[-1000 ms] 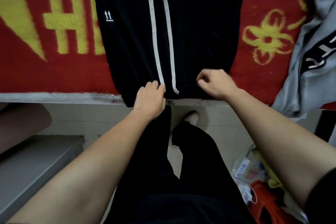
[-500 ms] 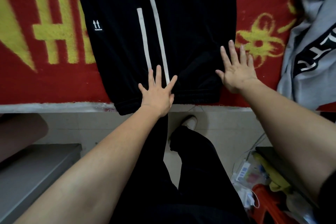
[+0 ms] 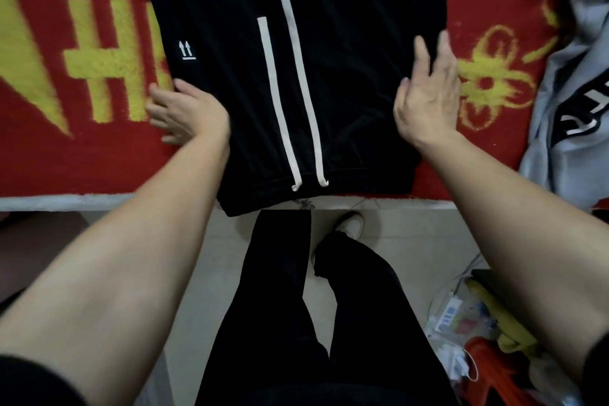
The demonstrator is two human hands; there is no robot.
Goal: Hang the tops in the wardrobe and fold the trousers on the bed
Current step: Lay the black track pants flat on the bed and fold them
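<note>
The black trousers (image 3: 346, 59) lie flat on the bed, on the red cover (image 3: 99, 155) with yellow patterns. Their long axis runs straight away from me: the waistband (image 3: 362, 183) is at the near edge of the bed and hangs a little over it, and the legs go up out of view. The cloth is dark with fine ribs. Two white cords (image 3: 290, 26) run along it down to the waistband, and a small white mark with two arrows (image 3: 187, 50) sits near the left side.

My left hand (image 3: 188, 114) is at the left edge of the trousers, its fingers straight on the red cover and the thumb touching the black cloth. My right hand (image 3: 426, 99) rests spread on the right edge, fingers pointing away from me. A grey top (image 3: 580, 128) lies on the bed to the right, apart from the trousers.
</note>
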